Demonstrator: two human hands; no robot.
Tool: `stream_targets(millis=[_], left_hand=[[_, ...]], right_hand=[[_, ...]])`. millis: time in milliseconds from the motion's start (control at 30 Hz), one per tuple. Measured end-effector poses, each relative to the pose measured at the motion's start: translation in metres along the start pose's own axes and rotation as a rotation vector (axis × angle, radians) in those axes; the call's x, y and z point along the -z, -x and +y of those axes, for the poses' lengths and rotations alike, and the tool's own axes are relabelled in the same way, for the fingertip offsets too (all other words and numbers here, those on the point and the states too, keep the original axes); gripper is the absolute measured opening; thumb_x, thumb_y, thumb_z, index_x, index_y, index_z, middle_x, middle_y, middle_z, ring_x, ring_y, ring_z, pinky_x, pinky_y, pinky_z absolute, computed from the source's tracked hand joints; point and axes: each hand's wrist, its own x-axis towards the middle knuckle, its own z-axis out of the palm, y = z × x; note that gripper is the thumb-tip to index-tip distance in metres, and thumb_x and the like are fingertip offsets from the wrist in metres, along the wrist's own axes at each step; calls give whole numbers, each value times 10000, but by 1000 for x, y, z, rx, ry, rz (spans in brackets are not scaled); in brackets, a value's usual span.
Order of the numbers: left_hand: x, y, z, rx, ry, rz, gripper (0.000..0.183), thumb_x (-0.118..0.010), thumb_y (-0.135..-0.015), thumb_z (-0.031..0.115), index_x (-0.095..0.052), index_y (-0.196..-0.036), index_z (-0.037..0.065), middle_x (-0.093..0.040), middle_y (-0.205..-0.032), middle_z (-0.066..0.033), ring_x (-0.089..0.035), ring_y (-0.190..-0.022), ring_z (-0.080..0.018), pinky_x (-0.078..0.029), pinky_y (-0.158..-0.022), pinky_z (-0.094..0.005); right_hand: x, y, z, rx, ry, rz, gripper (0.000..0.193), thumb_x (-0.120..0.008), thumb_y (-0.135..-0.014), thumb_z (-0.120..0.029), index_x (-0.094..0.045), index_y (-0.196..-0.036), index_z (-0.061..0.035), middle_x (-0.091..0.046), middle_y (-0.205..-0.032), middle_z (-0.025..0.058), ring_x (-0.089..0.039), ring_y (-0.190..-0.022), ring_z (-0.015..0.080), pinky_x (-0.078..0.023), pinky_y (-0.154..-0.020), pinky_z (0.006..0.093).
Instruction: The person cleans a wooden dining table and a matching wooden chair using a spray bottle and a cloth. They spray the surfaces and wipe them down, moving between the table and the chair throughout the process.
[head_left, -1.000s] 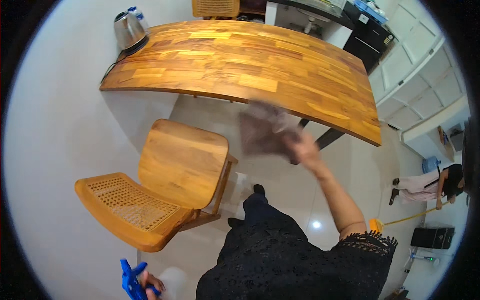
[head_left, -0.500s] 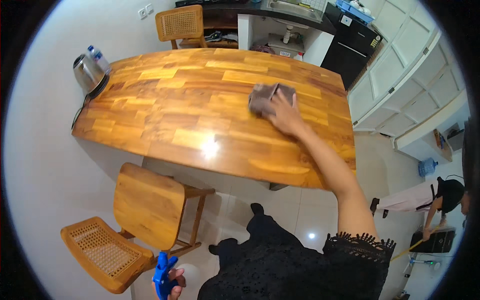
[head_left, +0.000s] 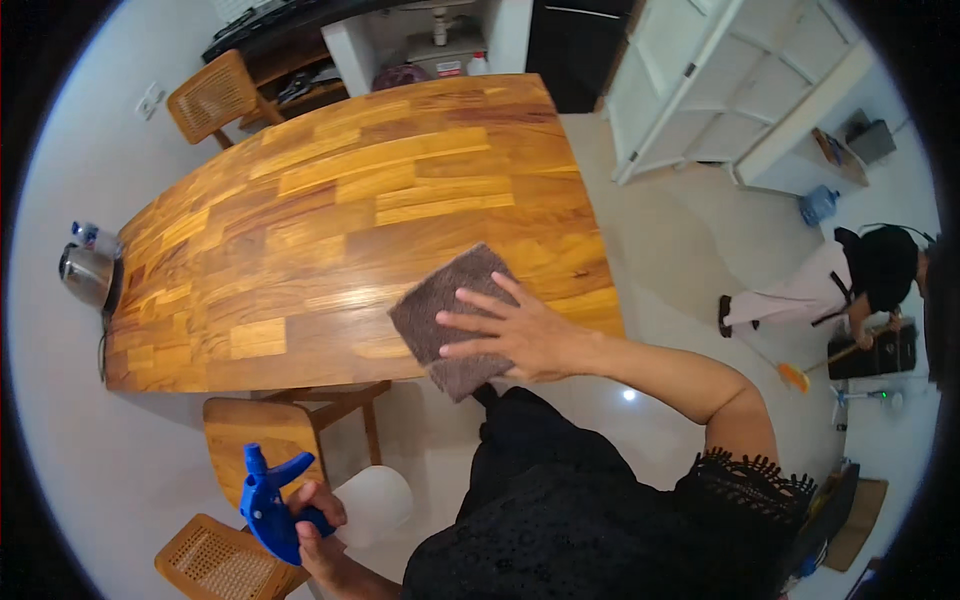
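A brown cloth (head_left: 420, 312) lies on the wooden table (head_left: 330, 245), with its lower corner hanging past the front edge. On top of it my right hand (head_left: 525, 337) rests flat, fingers spread and pressing down. My left hand (head_left: 322, 525) is wrapped round the neck of a spray bottle (head_left: 267, 508) in front of the table. The bottle has a blue trigger head and a whitish round body, and it is held beside a wooden chair.
A chair (head_left: 265, 440) with a cane back stands by the near edge, another chair (head_left: 212, 95) at the far left. A kettle (head_left: 88, 275) sits at the table's left end. On the right, another person (head_left: 885, 270) bends over with a broom (head_left: 793, 377).
My right hand and the cloth have come from the table's far right to its front edge. My left hand has risen with the spray bottle. The view has shifted to the right.
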Motion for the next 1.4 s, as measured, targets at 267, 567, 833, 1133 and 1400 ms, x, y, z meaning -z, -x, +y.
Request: stream_targets(millis=[267, 567, 833, 1133, 1400], left_hand=[[-19, 2, 12, -59, -14, 426, 488, -448, -918, 422, -529, -1176, 16, -321, -595, 26, -322, -538, -85, -286, -561, -227], [-146, -57, 51, -219, -261, 794, 489, -601, -826, 470, -574, -905, -12, -390, -586, -6, -367, -549, -129, -303, -535, -281], [-254, -112, 34, -177, -222, 778, 511, -459, -931, 391, -480, -1228, -24, -250, -662, 28, -263, -609, -86, -312, -677, -224], [-378, -161, 28, -298, 8, 467, 509, -541, -854, 461, -551, -1048, -10, -343, -573, 10, -313, -511, -107, -336, -668, -300], [-351, -153, -3, -302, 175, 459, 431, -435, -923, 411, -568, -1096, 39, -258, -523, 44, -242, -429, -58, -394, -842, -292]], right_hand=[[8, 21, 69, -403, 218, 256, 725, -680, -731, -248, -343, -1372, -280, -234, -1476, 54, -194, -1354, 304, -135, -1071, 546], [28, 67, 115, 7, -120, 115, 676, -737, -642, -283, -493, -1271, -270, -361, -1382, 50, -252, -1314, 289, -149, -1078, 532], [45, 51, 185, 212, 38, 83, 636, -607, -711, -529, -471, -1293, -313, -200, -1492, 57, -102, -1381, 336, -6, -1047, 653], [50, 10, 272, 133, -59, 214, 569, -632, -740, -415, -487, -1281, -311, -272, -1467, 39, -159, -1371, 318, -47, -1068, 614], [51, 34, 260, 551, -95, 94, 629, -694, -651, -458, -508, -1242, -350, -336, -1431, 17, -233, -1340, 273, -169, -1048, 560]])
